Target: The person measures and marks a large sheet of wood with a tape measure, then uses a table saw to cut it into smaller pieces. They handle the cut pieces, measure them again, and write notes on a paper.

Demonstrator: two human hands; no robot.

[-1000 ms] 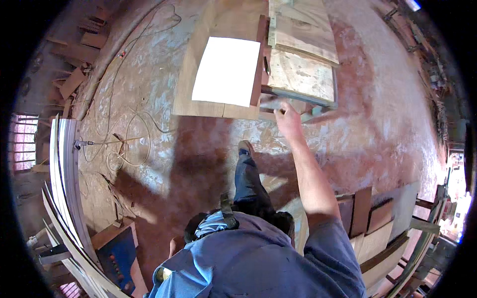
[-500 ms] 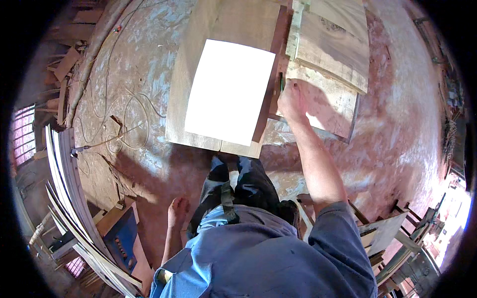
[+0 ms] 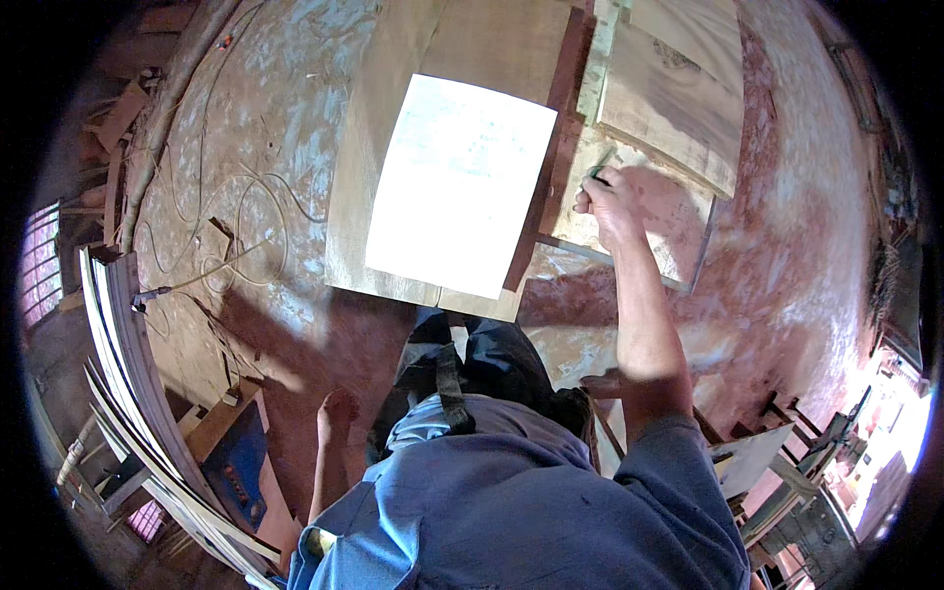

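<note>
My right hand (image 3: 612,205) is closed around a thin dark-green stick (image 3: 593,174), like a pen or pencil, whose far end points up and away. Under that hand lies a pale, stained board (image 3: 678,246), partly in the hand's shadow. A white sheet of paper (image 3: 457,187) with faint marks rests on a wooden panel (image 3: 346,246) left of the hand, in front of my legs. My left hand (image 3: 337,408) hangs low beside my left leg, in shade, its fingers curled with nothing visible in them.
Wooden boards (image 3: 669,98) lie stacked beyond the right hand. A thin hose (image 3: 285,241) coils on the stained floor at left. Long white strips (image 3: 118,344) and a blue panel (image 3: 239,467) stand at lower left. Wooden pieces (image 3: 752,457) stand at lower right.
My right hand has moved right and slightly nearer, away from the panel's edge, carrying the green stick, which now tilts. The left hand stays low, shifting slightly left.
</note>
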